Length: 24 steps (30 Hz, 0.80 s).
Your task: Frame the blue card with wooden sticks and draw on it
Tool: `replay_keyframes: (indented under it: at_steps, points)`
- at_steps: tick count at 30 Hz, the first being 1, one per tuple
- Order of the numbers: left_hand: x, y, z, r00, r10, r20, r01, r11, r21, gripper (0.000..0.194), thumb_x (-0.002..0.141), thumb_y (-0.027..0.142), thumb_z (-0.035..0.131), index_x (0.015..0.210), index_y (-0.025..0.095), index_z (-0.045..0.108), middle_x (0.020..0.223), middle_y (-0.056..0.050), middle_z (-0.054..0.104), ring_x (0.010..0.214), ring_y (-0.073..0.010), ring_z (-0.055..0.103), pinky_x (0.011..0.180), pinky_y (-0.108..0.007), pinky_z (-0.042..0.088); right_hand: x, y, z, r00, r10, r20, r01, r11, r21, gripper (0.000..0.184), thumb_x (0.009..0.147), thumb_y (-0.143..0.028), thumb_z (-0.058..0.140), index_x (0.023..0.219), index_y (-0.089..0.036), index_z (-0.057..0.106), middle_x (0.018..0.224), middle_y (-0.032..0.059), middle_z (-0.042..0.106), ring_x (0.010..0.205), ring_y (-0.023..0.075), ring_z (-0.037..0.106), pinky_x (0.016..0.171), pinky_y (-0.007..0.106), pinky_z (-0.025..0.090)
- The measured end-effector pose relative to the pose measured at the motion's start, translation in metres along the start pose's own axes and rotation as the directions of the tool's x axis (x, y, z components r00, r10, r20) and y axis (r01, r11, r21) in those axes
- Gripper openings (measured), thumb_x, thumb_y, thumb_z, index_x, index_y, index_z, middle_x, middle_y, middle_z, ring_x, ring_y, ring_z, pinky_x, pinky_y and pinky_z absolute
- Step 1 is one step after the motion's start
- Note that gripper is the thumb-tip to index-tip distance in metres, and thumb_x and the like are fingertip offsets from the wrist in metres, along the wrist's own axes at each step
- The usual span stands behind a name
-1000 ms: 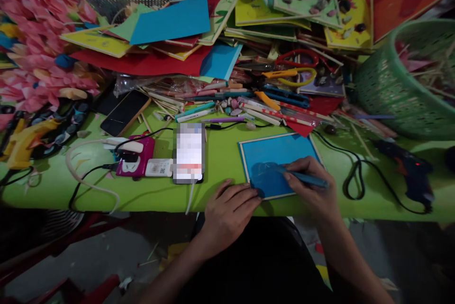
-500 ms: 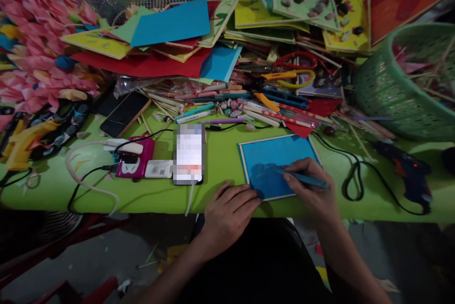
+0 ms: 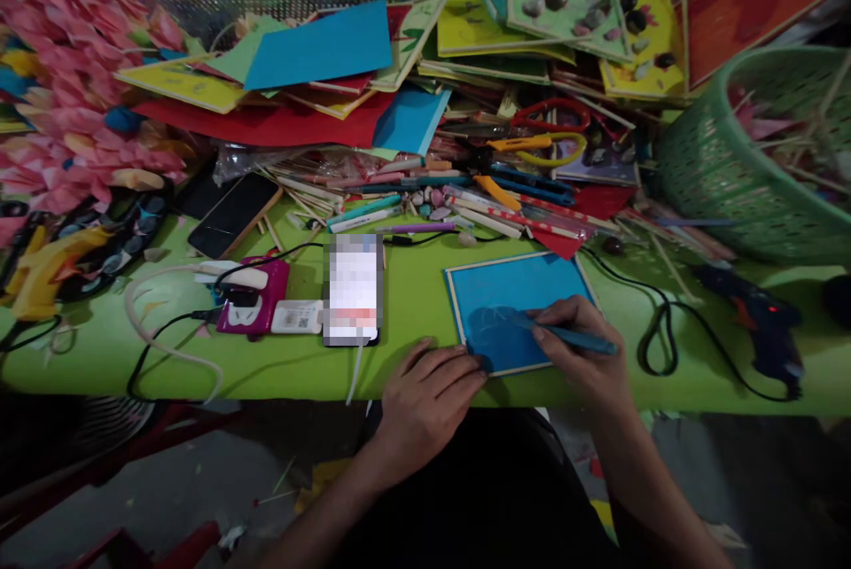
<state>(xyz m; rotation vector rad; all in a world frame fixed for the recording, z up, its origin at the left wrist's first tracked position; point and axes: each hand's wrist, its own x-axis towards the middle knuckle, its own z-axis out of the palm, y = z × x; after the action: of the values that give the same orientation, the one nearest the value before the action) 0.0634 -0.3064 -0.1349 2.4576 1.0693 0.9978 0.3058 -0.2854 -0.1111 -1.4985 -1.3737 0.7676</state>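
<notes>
A blue card (image 3: 511, 281) edged with thin pale sticks lies on the green tabletop near its front edge. My right hand (image 3: 585, 352) grips a blue pen (image 3: 575, 338), its tip down on the card's middle among faint light lines. My left hand (image 3: 435, 392) lies flat, fingers stretched out, with the fingertips on the card's lower left corner. To the left of the card, a lit phone (image 3: 352, 285) with a blurred screen rests on the table, a white cable at its bottom end.
A magenta power socket (image 3: 271, 294) with plugs and cables sits at left, near a dark phone (image 3: 234, 213). Glue guns lie at far left, yellow (image 3: 53, 272), and right, dark (image 3: 754, 330). Behind are pens, scissors (image 3: 551, 144) and stacked framed cards. A green basket (image 3: 718, 161) stands at right.
The pen and my right hand have shifted only very slightly over the card. My left hand stays in place. The view has tilted a little.
</notes>
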Motion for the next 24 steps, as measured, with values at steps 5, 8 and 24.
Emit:
replay_keyframes:
  at_steps: [5,8,24]
  points:
    - [0.000,0.000,0.000,1.000,-0.005,-0.006,0.005,0.999,-0.032,0.024,0.095,0.015,0.067,0.116,0.024,0.073,0.120,0.002,0.079,0.117,-0.0155,0.069,0.116,-0.038,0.042,0.001,-0.006,0.001,1.000,0.025,-0.014,-0.025,1.000,-0.013,0.016,0.084,-0.036,0.078,0.084,-0.024,0.067,0.080,0.0031,0.072,0.075,0.0231,0.070,0.065,0.034,0.055]
    - [0.001,0.001,0.000,1.000,-0.010,-0.007,0.010,0.999,-0.035,0.024,0.095,0.015,0.067,0.116,0.025,0.072,0.121,0.003,0.079,0.117,-0.0154,0.069,0.115,-0.038,0.042,0.002,-0.009,0.002,1.000,0.015,0.017,-0.014,1.000,-0.024,0.016,0.084,-0.035,0.078,0.084,-0.024,0.067,0.076,0.0019,0.071,0.068,0.0203,0.066,0.059,0.032,0.052]
    - [0.002,0.000,0.000,1.000,0.003,-0.010,-0.003,1.000,-0.028,0.024,0.095,0.014,0.066,0.116,0.024,0.072,0.119,0.003,0.079,0.116,-0.0150,0.070,0.113,-0.039,0.043,0.000,-0.001,0.001,0.997,-0.027,0.078,0.027,1.000,-0.008,0.012,0.086,-0.029,0.077,0.087,-0.023,0.067,0.079,0.0020,0.069,0.072,0.0197,0.067,0.061,0.030,0.052]
